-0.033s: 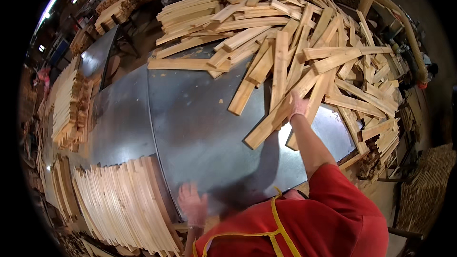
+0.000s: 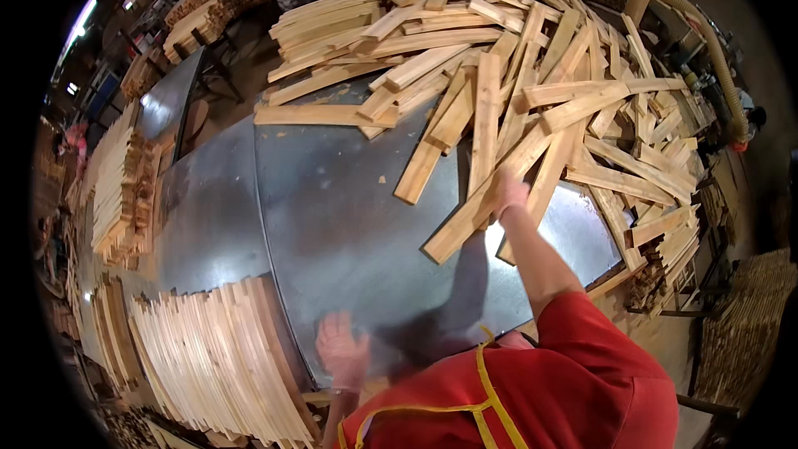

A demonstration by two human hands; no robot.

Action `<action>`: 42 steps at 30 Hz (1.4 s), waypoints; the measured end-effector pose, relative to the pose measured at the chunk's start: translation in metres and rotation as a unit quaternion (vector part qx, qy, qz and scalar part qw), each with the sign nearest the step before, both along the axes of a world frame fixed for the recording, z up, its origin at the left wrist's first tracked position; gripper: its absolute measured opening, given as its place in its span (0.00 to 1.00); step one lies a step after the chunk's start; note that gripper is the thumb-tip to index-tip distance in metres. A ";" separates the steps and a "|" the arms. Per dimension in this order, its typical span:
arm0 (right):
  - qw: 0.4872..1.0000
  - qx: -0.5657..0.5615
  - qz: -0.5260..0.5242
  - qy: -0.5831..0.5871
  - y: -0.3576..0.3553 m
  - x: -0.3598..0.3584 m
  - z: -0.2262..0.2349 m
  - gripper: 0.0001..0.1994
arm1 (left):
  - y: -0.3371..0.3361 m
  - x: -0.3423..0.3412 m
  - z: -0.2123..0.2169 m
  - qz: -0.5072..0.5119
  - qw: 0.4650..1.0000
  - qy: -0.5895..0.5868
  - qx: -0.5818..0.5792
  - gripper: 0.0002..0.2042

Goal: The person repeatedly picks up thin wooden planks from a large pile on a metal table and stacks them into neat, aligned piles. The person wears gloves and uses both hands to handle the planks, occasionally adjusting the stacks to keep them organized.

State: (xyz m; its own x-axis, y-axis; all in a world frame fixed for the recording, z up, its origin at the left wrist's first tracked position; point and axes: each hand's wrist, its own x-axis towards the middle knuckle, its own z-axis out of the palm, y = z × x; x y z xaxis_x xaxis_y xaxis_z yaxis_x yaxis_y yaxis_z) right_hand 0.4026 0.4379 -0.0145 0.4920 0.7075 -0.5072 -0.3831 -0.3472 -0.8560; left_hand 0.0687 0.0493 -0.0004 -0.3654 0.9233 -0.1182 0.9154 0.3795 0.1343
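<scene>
My right hand [image 2: 511, 194], slightly blurred, is closed around the edge of a long wooden board [image 2: 470, 220]. That board slants over the front of a loose heap of boards, its near end reaching over the grey metal tabletop [image 2: 332, 224]. A second board [image 2: 540, 191] lies just to the right of the hand, running the same general way. Low over the near left of the tabletop is my left hand [image 2: 342, 351], palm down with its fingers apart and nothing in it. Both hands look to be in thin pale pink gloves.
A jumbled heap of boards [image 2: 573, 58] covers the far right of the table. A neat row of boards [image 2: 220, 349] stands beside my left hand, with another stack [image 2: 116, 191] farther left. A ribbed hose [image 2: 719, 58] hangs at the right.
My right hand has shifted slightly down and left along the slanting board, which has moved a little the same way. My left hand has shifted slightly right.
</scene>
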 end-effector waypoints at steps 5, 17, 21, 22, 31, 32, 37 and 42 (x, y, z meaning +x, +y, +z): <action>0.952 0.072 0.158 0.254 -0.086 -0.048 -0.041 0.28 | 0.116 0.072 0.021 -0.057 0.993 -0.099 0.015 0.41; 0.826 -0.119 0.487 0.257 -0.209 -0.066 -0.026 0.17 | 0.132 0.070 0.045 0.222 0.869 -0.442 -0.015 0.15; 0.835 -0.147 0.523 0.094 -0.213 -0.097 -0.052 0.17 | 0.036 0.032 0.012 0.186 0.927 -0.322 0.053 0.18; 0.805 -0.147 0.573 0.042 -0.221 -0.109 -0.045 0.20 | 0.015 0.031 0.012 0.170 0.941 -0.293 0.030 0.18; 0.719 0.053 0.693 -0.026 -0.284 -0.169 -0.053 0.33 | -0.053 0.019 0.000 0.121 0.978 -0.164 0.043 0.20; 0.750 0.058 0.655 -0.067 -0.272 -0.158 -0.034 0.35 | -0.064 0.013 0.007 0.135 0.973 -0.180 0.053 0.19; 0.887 0.132 0.360 -0.256 -0.165 -0.056 0.015 0.36 | -0.169 -0.060 -0.019 0.213 0.970 0.112 0.038 0.27; 0.920 0.111 0.060 -0.372 -0.061 0.120 -0.043 0.36 | -0.179 -0.098 -0.032 0.236 0.933 0.269 -0.025 0.46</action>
